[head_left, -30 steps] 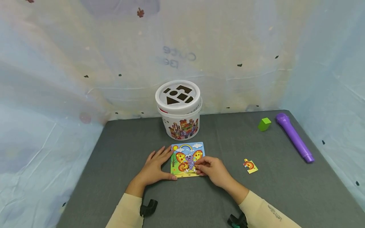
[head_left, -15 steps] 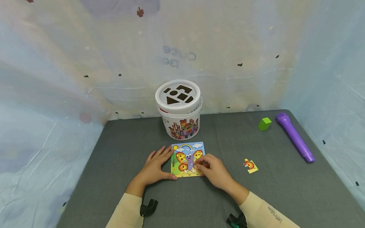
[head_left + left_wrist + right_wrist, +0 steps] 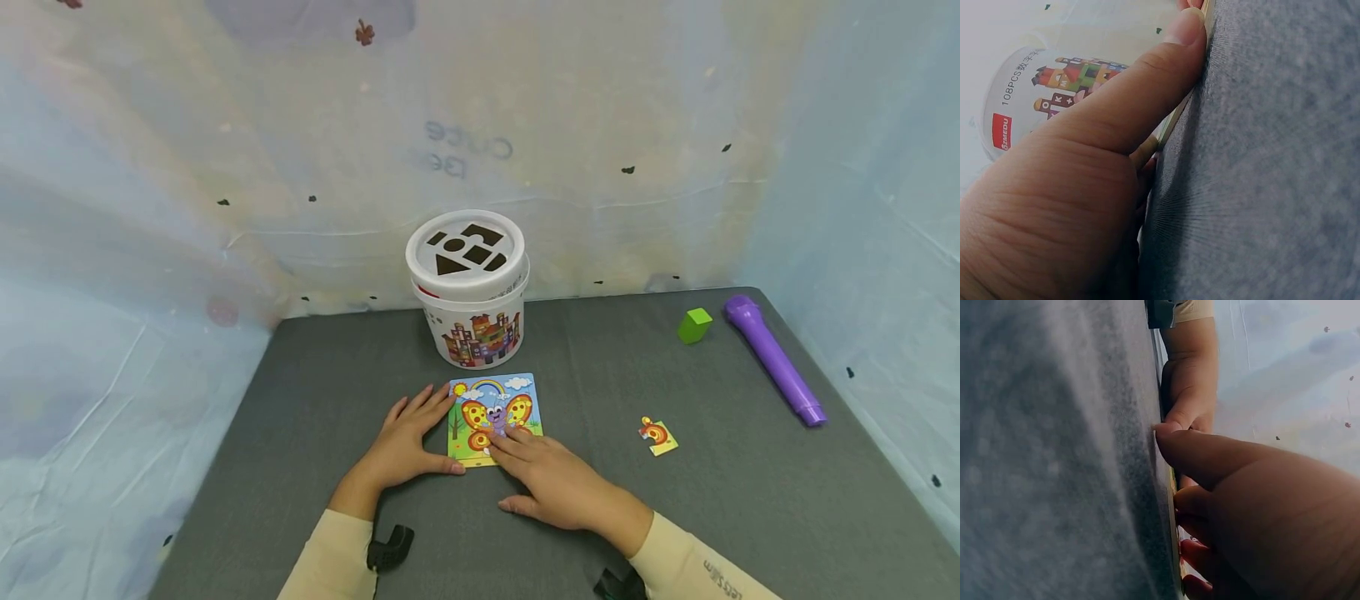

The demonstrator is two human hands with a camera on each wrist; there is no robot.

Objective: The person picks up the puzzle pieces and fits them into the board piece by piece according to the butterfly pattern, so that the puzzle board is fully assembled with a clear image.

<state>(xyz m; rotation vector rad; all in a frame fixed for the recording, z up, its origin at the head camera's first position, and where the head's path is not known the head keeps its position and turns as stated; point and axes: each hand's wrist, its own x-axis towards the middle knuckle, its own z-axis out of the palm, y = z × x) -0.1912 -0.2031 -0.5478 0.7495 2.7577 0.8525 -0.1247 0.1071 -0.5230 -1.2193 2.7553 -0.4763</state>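
Note:
A square butterfly jigsaw puzzle [image 3: 491,400] lies flat on the grey table, in front of the bucket. Along its left side rests my left hand [image 3: 408,442], fingers spread, with fingertips at the upper left edge and the thumb at the lower left corner. My right hand [image 3: 558,483] lies with straight fingers across the puzzle's lower right part, hiding that corner; its thumb is out over the cloth. In the left wrist view the left thumb [image 3: 1166,69] touches the board's edge. One loose puzzle piece [image 3: 658,436] with an orange swirl lies to the right.
Behind the puzzle stands a white bucket [image 3: 472,325] whose lid has shaped holes. A green block [image 3: 694,326] and a purple toy microphone [image 3: 776,358] lie at the right of the grey table [image 3: 337,358]. Pale curtains [image 3: 562,100] close off the back and sides.
The right hand's pinching fingers have let go of a piece at the puzzle's lower right and straightened out flat over that part. The left hand has stayed in place.

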